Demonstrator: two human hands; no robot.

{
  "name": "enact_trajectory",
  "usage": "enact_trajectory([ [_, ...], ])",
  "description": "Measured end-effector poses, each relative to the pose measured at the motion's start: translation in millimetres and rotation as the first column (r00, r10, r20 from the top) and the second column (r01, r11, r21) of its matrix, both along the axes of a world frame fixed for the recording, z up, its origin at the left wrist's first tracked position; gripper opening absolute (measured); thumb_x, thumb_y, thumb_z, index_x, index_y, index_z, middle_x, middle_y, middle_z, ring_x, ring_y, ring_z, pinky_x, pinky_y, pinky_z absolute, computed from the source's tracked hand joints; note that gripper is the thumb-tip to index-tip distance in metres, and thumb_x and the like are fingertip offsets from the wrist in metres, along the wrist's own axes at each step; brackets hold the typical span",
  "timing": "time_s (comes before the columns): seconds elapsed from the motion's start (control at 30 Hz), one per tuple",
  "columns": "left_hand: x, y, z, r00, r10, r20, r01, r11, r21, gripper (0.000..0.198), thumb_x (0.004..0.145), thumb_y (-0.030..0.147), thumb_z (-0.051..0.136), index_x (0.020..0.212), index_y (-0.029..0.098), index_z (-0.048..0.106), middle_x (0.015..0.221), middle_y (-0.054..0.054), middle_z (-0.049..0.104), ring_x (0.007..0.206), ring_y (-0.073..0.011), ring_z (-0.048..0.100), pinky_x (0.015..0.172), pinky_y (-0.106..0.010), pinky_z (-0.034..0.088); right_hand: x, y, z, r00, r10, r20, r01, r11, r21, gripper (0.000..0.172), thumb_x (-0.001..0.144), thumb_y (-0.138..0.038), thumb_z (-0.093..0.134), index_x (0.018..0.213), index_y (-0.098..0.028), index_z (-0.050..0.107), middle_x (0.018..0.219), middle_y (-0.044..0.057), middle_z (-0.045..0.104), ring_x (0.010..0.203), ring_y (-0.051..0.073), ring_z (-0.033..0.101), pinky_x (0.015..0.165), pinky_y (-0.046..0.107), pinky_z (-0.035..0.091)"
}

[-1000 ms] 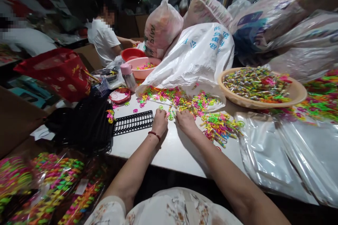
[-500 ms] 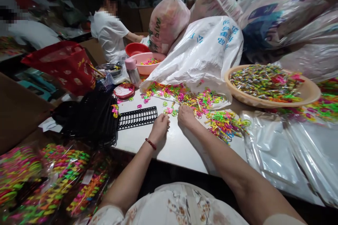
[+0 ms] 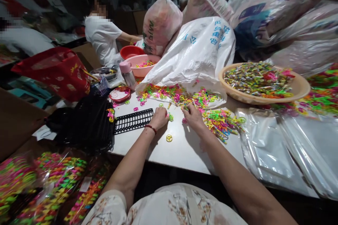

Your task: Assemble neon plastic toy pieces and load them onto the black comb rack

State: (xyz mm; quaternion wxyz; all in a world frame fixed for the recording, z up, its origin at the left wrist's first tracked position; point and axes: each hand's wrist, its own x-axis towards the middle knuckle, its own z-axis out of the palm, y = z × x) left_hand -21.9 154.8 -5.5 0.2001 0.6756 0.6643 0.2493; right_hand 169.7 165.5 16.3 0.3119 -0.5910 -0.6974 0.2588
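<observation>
My left hand [image 3: 160, 117] is closed above the white table, just right of a black plastic rack [image 3: 134, 121]. Small green and pink plastic pieces [image 3: 170, 116] show at its fingertips. My right hand [image 3: 194, 116] has its fingers bent together at the front edge of a heap of bright plastic pieces [image 3: 182, 98]; what lies between them is too small to make out. Below my left hand a yellow plastic ring [image 3: 169, 138] lies flat on the table. Beside my right wrist is a pile of finished-looking colourful sticks [image 3: 224, 123].
A white sack [image 3: 190, 52] opens onto the heap. A wide basin [image 3: 301, 89] of small wrapped pieces stands at right, above clear plastic bags [image 3: 264, 144]. At left are black racks [image 3: 84, 126], a red basket [image 3: 120, 95] and a flask [image 3: 128, 75]. A co-worker [image 3: 102, 38] sits beyond.
My hands have moved apart, the right one shifting rightward along the heap. The yellow ring now shows on the bare table near my left hand. The whole view has shifted slightly.
</observation>
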Motion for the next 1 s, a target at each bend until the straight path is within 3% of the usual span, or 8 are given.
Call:
enact_trajectory([
  [0.03, 0, -1, -1.0, 0.999, 0.011, 0.033, -0.010, 1.000, -0.019, 0.014, 0.073, 0.013, 0.067, 0.080, 0.018, 0.056, 0.087, -0.006, 0.058, 0.096, -0.0237, 0.052, 0.087, -0.035, 0.041, 5, -7, 0.0, 0.972, -0.018, -0.236, -0.005, 0.996, -0.093, 0.018, 0.089, -0.036, 0.055, 0.095, -0.019, 0.056, 0.075, 0.001, 0.063, 0.072, 0.018, 0.057, 0.065, 0.030, 0.044],
  [0.13, 3, -8, -2.9, 0.985, 0.071, 0.157, -0.062, 0.996, -0.064, 0.023, 0.066, 0.009, 0.069, 0.082, 0.019, 0.056, 0.079, -0.002, 0.055, 0.084, -0.0202, 0.052, 0.078, -0.031, 0.041, 19, -31, -2.8, 0.683, -0.079, -0.726, -0.209, 0.931, -0.299, 0.036, 0.074, -0.044, 0.073, 0.094, -0.021, 0.053, 0.067, -0.003, 0.063, 0.059, 0.014, 0.058, 0.056, 0.026, 0.046],
  [0.2, 4, -13, -2.6, 0.958, 0.128, 0.257, -0.107, 0.990, -0.094, 0.026, 0.061, 0.007, 0.071, 0.078, 0.019, 0.055, 0.074, 0.000, 0.053, 0.078, -0.0181, 0.051, 0.073, -0.029, 0.040, 25, -46, -5.1, 0.531, -0.156, -0.833, -0.315, 0.876, -0.365, 0.040, 0.065, -0.038, 0.082, 0.089, -0.021, 0.055, 0.073, 0.000, 0.068, 0.065, 0.015, 0.063, 0.059, 0.027, 0.051],
  [0.33, 8, -25, 2.2, 0.834, 0.238, 0.499, -0.167, 0.969, -0.182, 0.020, 0.070, 0.019, 0.070, 0.072, 0.020, 0.050, 0.061, 0.003, 0.048, 0.060, -0.0127, 0.046, 0.057, -0.023, 0.036, 30, -67, -8.5, 0.427, -0.261, -0.866, -0.363, 0.827, -0.428, 0.033, 0.061, -0.027, 0.087, 0.079, -0.021, 0.060, 0.085, 0.003, 0.071, 0.079, 0.016, 0.068, 0.069, 0.029, 0.057],
  [0.53, 28, -55, 14.6, 0.560, 0.242, 0.792, 0.012, 0.954, -0.300, 0.034, 0.070, 0.043, 0.074, 0.073, 0.019, 0.050, 0.061, 0.002, 0.050, 0.050, -0.0084, 0.045, 0.048, -0.021, 0.036, 24, -86, -10.8, 0.497, -0.185, -0.848, -0.354, 0.849, -0.393, 0.034, 0.066, -0.042, 0.084, 0.086, -0.019, 0.067, 0.080, 0.001, 0.065, 0.061, 0.009, 0.056, 0.053, 0.022, 0.048],
  [0.67, 45, -78, 21.0, 0.261, 0.281, 0.924, 0.100, 0.944, -0.315, 0.037, 0.067, 0.041, 0.076, 0.086, 0.018, 0.054, 0.064, 0.003, 0.052, 0.051, -0.0071, 0.046, 0.046, -0.019, 0.034, 21, -93, -11.1, 0.585, -0.145, -0.798, -0.258, 0.899, -0.353, 0.039, 0.074, -0.053, 0.075, 0.090, -0.019, 0.065, 0.080, 0.001, 0.065, 0.058, 0.009, 0.049, 0.047, 0.020, 0.035],
  [0.73, 53, -87, 24.4, 0.157, 0.289, 0.944, 0.105, 0.946, -0.307, 0.041, 0.069, 0.037, 0.077, 0.096, 0.018, 0.053, 0.068, 0.003, 0.055, 0.056, -0.0080, 0.050, 0.049, -0.018, 0.037, 21, -95, -9.8, 0.612, -0.115, -0.782, -0.248, 0.911, -0.328, 0.042, 0.075, -0.054, 0.074, 0.096, -0.018, 0.066, 0.079, 0.000, 0.064, 0.057, 0.008, 0.047, 0.049, 0.021, 0.034],
  [1.0, 73, -100, 31.5, 0.133, 0.248, 0.959, 0.088, 0.961, -0.261, 0.034, 0.078, 0.044, 0.068, 0.087, 0.020, 0.046, 0.062, 0.005, 0.051, 0.052, -0.0082, 0.046, 0.049, -0.020, 0.036, 24, -105, -1.4, 0.678, -0.040, -0.734, -0.279, 0.910, -0.307, 0.040, 0.078, -0.056, 0.070, 0.092, -0.018, 0.069, 0.062, -0.005, 0.051, 0.052, 0.008, 0.035, 0.049, 0.023, 0.025],
])
